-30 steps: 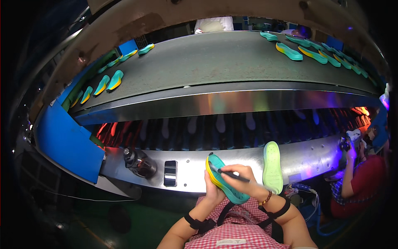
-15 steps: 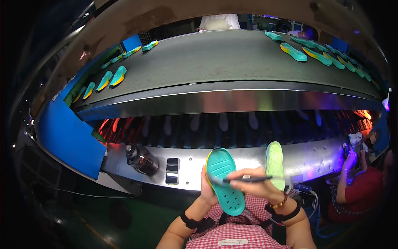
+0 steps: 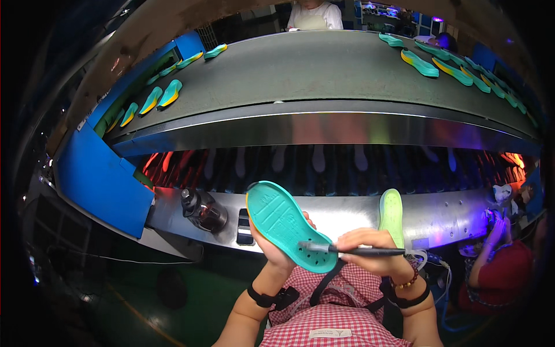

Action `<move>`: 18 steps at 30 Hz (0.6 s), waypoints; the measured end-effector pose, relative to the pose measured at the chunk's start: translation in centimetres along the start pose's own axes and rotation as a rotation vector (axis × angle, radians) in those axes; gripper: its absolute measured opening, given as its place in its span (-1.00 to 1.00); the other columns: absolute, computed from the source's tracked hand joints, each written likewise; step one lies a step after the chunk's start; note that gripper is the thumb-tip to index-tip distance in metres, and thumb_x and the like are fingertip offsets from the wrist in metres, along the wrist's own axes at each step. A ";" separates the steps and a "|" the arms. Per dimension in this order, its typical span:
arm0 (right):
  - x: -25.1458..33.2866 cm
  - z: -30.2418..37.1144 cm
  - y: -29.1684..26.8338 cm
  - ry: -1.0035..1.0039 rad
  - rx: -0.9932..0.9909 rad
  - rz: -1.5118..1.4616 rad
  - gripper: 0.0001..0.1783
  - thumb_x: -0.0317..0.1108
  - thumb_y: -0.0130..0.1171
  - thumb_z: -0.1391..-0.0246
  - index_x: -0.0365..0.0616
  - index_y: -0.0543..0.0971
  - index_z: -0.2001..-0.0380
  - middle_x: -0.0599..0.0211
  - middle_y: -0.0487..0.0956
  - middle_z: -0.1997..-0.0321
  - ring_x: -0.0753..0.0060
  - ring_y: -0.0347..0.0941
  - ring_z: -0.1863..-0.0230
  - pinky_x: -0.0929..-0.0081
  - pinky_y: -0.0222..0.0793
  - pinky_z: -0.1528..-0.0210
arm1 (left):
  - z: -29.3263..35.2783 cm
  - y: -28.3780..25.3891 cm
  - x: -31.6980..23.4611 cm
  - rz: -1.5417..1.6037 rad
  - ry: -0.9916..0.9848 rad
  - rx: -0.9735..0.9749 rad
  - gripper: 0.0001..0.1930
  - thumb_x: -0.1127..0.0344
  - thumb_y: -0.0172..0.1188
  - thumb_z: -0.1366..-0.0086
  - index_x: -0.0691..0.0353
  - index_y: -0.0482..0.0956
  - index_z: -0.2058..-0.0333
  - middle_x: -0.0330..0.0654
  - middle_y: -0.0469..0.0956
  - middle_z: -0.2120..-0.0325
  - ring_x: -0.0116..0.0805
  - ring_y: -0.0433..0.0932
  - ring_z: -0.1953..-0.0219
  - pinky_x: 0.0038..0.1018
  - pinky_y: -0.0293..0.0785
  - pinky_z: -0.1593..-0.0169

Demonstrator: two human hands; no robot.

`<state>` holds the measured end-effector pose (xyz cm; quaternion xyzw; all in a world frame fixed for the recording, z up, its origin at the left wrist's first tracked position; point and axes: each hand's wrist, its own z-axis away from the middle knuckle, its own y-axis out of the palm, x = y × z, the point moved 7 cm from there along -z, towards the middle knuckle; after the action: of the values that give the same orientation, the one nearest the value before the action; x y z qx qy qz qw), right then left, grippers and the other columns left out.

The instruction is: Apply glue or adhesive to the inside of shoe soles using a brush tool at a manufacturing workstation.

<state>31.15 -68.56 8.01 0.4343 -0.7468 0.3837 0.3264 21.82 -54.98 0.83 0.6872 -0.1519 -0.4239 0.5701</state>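
Observation:
A teal shoe sole (image 3: 283,217) with a yellow edge and small holes at one end lies tilted in my left hand (image 3: 270,250), whose fingers wrap round its edge from below. My right hand (image 3: 370,248) grips a black-handled brush (image 3: 370,251). The brush's bristles touch the sole's holed end. Just beyond my right hand, a pale green sole (image 3: 391,214) rests on the metal ledge, its lower end partly hidden by the hand.
A dark spray-like bottle (image 3: 203,211) and a black phone-like object (image 3: 245,228) stand on the metal ledge (image 3: 352,205). Behind it, a wide conveyor belt (image 3: 277,75) carries several teal soles. A person in red (image 3: 503,272) works at the right; another stands beyond the belt.
The sole has swung in my left hand, its far end turning leftward and upward. The brush has moved from the sole's middle to its holed end. The view has shifted slightly.

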 end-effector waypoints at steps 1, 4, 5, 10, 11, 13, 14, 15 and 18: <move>-0.7 0.0 0.2 0.016 0.046 -0.064 -0.78 -0.56 0.23 0.17 -0.24 0.57 0.34 0.17 0.57 0.29 0.25 0.50 0.18 0.43 0.39 0.08 | -0.1 0.3 -0.4 -0.021 0.055 0.021 -0.09 -0.49 -0.50 -0.04 0.30 0.36 0.13 0.04 0.46 0.35 -0.11 0.47 0.34 -0.24 0.42 0.23; 1.0 1.0 2.2 -0.068 0.237 -0.113 -0.77 -0.56 0.23 0.17 -0.24 0.56 0.33 0.17 0.57 0.29 0.26 0.50 0.19 0.45 0.39 0.08 | 0.1 0.9 -1.4 0.000 0.091 0.089 -0.07 -0.52 -0.49 -0.02 0.31 0.36 0.13 0.05 0.46 0.35 -0.10 0.46 0.34 -0.24 0.42 0.23; 1.5 0.8 1.8 -0.088 0.255 -0.168 -0.77 -0.56 0.22 0.17 -0.25 0.56 0.32 0.18 0.57 0.28 0.27 0.50 0.18 0.44 0.39 0.08 | 0.0 1.0 -1.8 -0.040 0.115 0.105 -0.05 -0.53 -0.50 -0.01 0.31 0.35 0.12 0.05 0.46 0.34 -0.10 0.46 0.34 -0.24 0.42 0.23; -1.1 1.0 -0.2 0.136 0.014 -0.093 -0.76 -0.55 0.25 0.18 -0.24 0.57 0.32 0.20 0.58 0.26 0.24 0.49 0.16 0.40 0.37 0.04 | 0.0 1.1 -2.1 -0.164 0.185 0.064 -0.02 -0.56 -0.51 0.02 0.32 0.32 0.09 0.06 0.45 0.32 -0.11 0.47 0.31 -0.22 0.43 0.22; -0.7 1.1 0.7 0.090 0.114 -0.130 -0.76 -0.54 0.25 0.18 -0.23 0.58 0.32 0.19 0.57 0.26 0.25 0.48 0.14 0.39 0.36 0.03 | 0.0 1.0 -2.2 -0.163 0.185 0.065 -0.02 -0.56 -0.51 0.02 0.32 0.32 0.09 0.06 0.45 0.32 -0.11 0.47 0.31 -0.22 0.43 0.22; 0.0 1.3 1.7 -0.018 0.244 -0.228 -0.77 -0.54 0.23 0.17 -0.22 0.58 0.33 0.17 0.57 0.26 0.26 0.43 0.07 0.36 0.33 -0.01 | 0.3 1.7 -2.0 -0.074 0.071 0.212 -0.01 -0.56 -0.51 0.02 0.32 0.31 0.07 0.06 0.45 0.29 -0.10 0.47 0.27 -0.23 0.43 0.19; -0.4 1.4 1.6 -0.019 0.244 -0.228 -0.77 -0.54 0.23 0.17 -0.22 0.58 0.33 0.17 0.57 0.26 0.26 0.43 0.07 0.36 0.33 -0.01 | 0.2 1.8 -2.1 -0.074 0.072 0.213 -0.01 -0.56 -0.51 0.02 0.32 0.31 0.07 0.06 0.45 0.29 -0.10 0.47 0.27 -0.23 0.43 0.19; -1.6 1.5 1.0 0.099 0.166 -0.339 -0.78 -0.55 0.22 0.16 -0.23 0.58 0.33 0.17 0.57 0.26 0.25 0.42 0.05 0.36 0.31 -0.02 | 0.3 2.3 -2.0 -0.089 0.066 0.272 -0.01 -0.55 -0.50 0.01 0.33 0.28 0.04 0.07 0.43 0.24 -0.09 0.46 0.23 -0.22 0.42 0.14; -3.5 2.3 0.9 0.394 -0.062 -0.714 -0.79 -0.57 0.16 0.10 -0.32 0.53 0.30 0.07 0.54 0.23 0.30 0.45 0.12 0.44 0.34 0.01 | 0.4 2.4 -1.3 -0.041 0.031 0.015 -0.05 -0.49 -0.42 -0.05 0.36 0.24 -0.02 0.09 0.40 0.16 -0.02 0.43 0.17 -0.13 0.35 0.05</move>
<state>31.41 -68.89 3.75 0.5744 -0.4837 0.2993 0.5887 21.45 -55.08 3.53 0.7008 -0.1320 -0.4237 0.5585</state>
